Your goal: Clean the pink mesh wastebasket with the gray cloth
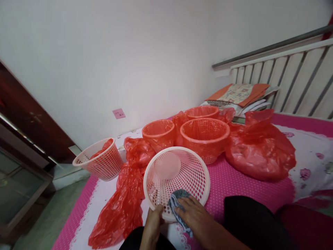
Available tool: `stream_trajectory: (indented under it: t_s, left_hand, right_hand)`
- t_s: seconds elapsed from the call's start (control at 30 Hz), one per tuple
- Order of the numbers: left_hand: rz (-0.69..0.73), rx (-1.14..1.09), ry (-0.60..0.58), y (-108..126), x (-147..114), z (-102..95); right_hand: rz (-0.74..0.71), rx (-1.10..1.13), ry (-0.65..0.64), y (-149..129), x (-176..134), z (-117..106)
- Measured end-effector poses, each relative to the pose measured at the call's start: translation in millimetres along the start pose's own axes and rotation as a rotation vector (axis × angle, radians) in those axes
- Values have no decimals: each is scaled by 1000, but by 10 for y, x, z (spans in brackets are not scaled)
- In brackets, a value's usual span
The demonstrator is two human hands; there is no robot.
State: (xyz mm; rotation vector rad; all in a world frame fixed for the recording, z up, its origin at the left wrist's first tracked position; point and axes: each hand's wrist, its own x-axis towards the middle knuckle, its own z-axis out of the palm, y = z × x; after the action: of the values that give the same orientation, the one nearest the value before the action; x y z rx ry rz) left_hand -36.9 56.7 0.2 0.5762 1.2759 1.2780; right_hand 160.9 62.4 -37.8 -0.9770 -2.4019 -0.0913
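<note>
Our left grip pinches the near rim of the basket, its thumb over the edge. Our right grip holds the cloth against the inside of that rim, just beside the left, with a tail of cloth hanging outside; its underside is hidden, so we cannot tell how tightly it closes. The basket sits right before us over the pink cover, tipped so its mouth faces us and its base points away.

We judge it light and fairly stiff, thin plastic with a little give in the pierced wall. The rim looks firmest, so we would take hold there, thumb inside and fingers outside; hard pressure on the mesh might bend or crack it. The cloth seems soft and limp, best bunched under flat fingers, and could snag in the holes.

A crumpled red bag lies to the left, near a second basket. Three bagged baskets stand behind ours.
</note>
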Motion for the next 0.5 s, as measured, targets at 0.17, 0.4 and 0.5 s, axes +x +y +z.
stream_trajectory:
  t_s: [0.17, 0.4, 0.5]
  left_hand:
    - [-35, -45, -47, 48, 11, -24]
    - [-56, -118, -89, -6, -160, 34]
    - [-163, -200, -80, -109, -228, 103]
  right_hand:
    - [-5, -120, 42, 42, 116, -18]
    - [-58, -3, 20, -62, 175, -187]
    - [-55, 61, 25, -119, 168, -139]
